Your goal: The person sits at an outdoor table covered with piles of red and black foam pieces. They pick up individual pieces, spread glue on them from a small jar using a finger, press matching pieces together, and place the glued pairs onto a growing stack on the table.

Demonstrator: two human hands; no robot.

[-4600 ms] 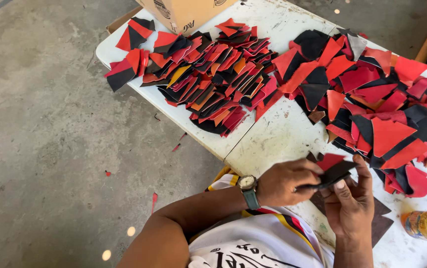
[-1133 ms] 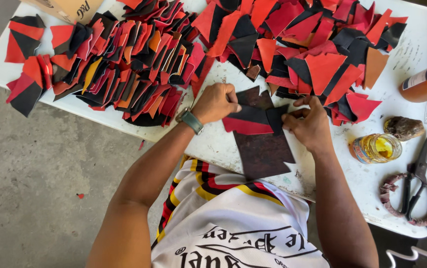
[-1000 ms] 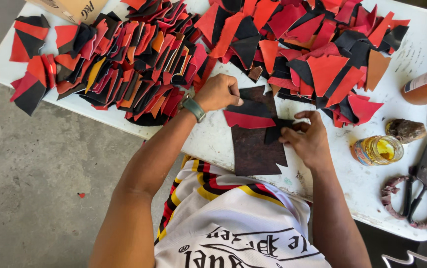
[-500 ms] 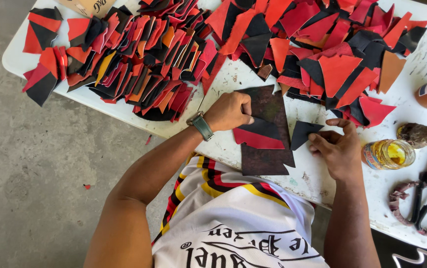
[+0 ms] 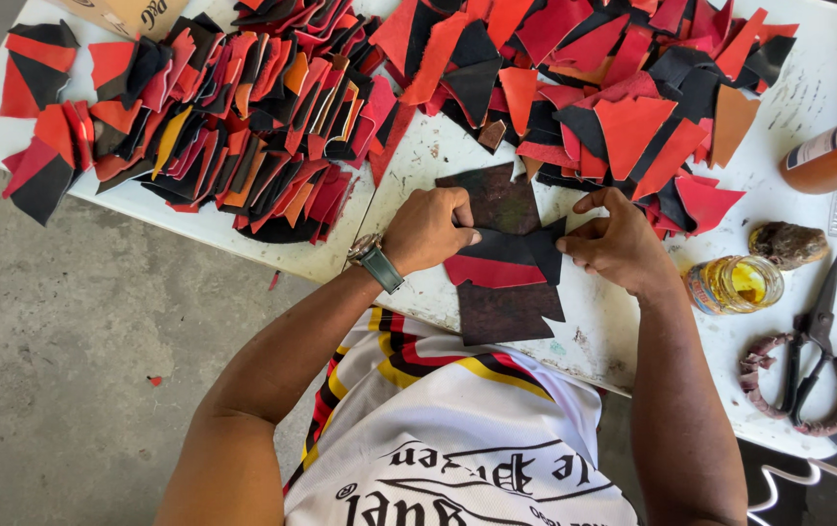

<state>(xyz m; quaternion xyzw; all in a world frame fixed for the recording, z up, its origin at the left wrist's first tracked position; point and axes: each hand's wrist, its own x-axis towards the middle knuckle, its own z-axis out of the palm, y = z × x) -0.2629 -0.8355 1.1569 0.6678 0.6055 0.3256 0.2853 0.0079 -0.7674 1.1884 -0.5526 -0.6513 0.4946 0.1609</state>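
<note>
The left hand (image 5: 428,229) presses with curled fingers on a red and black leather piece (image 5: 496,263), which lies on a dark board (image 5: 506,307) on the white table (image 5: 632,331). The right hand (image 5: 618,248) pinches its black corner. A glue jar (image 5: 735,282) stands near.

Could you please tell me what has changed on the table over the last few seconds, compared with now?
The person leaned in from the table corner to the dark backing sheet. The right hand moved from the table beside the sheet onto the black triangular piece; the left hand still presses the red and black pieces down. The jar, scissors and cut-piece piles stayed put.
</note>
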